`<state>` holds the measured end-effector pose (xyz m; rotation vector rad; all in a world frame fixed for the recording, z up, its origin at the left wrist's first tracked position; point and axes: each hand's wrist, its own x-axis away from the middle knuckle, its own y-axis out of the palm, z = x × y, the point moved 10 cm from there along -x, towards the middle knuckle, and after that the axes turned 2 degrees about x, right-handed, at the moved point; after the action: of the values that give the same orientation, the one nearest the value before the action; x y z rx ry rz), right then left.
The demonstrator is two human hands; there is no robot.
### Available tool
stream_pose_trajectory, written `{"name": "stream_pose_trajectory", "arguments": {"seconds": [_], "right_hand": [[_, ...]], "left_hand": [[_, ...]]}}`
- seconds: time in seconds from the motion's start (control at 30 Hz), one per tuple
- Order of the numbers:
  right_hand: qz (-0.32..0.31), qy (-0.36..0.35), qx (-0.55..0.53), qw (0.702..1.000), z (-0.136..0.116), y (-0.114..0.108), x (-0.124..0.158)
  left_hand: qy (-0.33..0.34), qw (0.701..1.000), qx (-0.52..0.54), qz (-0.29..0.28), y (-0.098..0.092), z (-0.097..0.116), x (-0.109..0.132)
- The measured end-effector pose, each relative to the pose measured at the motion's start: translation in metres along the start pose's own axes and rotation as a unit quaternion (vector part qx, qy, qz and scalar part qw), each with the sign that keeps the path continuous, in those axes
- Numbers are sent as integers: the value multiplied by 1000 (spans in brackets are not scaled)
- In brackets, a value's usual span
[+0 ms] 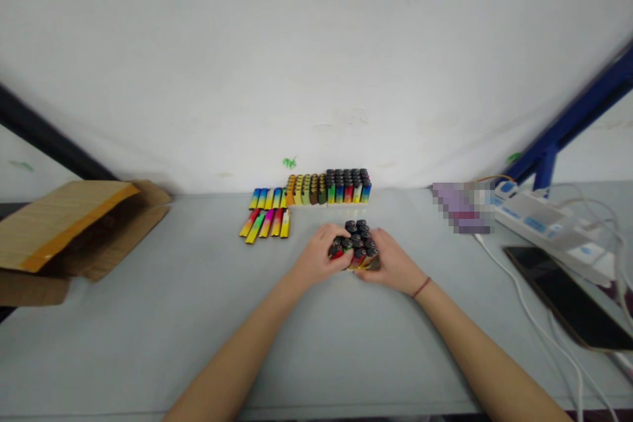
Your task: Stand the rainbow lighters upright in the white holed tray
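left hand (320, 258) and right hand (391, 261) curl their fingers (337, 231) snugly around bunched black-topped lighters (357, 241); uneven squeezing could send outer ones toppling across the tabletop (326, 356).

Grey counter (198, 349): a broad open lane runs between the brown open cardboard box (79, 217) at left and the multicoloured lighters lying flat in two rows (267, 223). Beyond the hands (324, 254) (388, 260) and their gripped cluster of black-topped lighters (359, 244), a narrow strip remains before the upright block of lighters (331, 186), with the white wall (316, 66) behind. Rightward, passage is open up to the white cable (519, 300); the black flat phone (564, 297) and white power strip (548, 221) obstruct farther out. Between the forearms, the surface is open.
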<state>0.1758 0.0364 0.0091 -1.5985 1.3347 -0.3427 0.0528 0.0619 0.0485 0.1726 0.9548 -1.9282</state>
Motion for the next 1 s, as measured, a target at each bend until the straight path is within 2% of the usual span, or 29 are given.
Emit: {"name": "stream_pose_trajectory", "arguments": {"seconds": [0.2,0.37,0.53,0.6,0.7,0.77,0.83,0.9,1.0], "right_hand": [[4,-8,-6,1000,1,0,0],[0,-3,-4,1000,2,0,0],[4,-4,5,1000,3,1,1],[6,2,12,1000,5,2,2],[2,10,12,1000,8,4,2],[-1,7,11,1000,8,5,2],[0,2,10,1000,8,4,2],[2,-3,9,1000,7,4,2],[6,-8,6,1000,7,2,2]], "left_hand": [[-16,999,28,28,-2,-5,4],[-25,992,49,112,-18,-8,7],[-50,988,69,126,-15,-8,7],[-83,981,81,157,-20,-13,8],[-135,956,96,244,-43,-25,11],[-171,940,107,274,-65,-36,14],[-244,931,113,246,-83,-54,20],[-328,920,79,200,-101,-72,36],[-383,905,-67,172,-134,-82,66]]}}
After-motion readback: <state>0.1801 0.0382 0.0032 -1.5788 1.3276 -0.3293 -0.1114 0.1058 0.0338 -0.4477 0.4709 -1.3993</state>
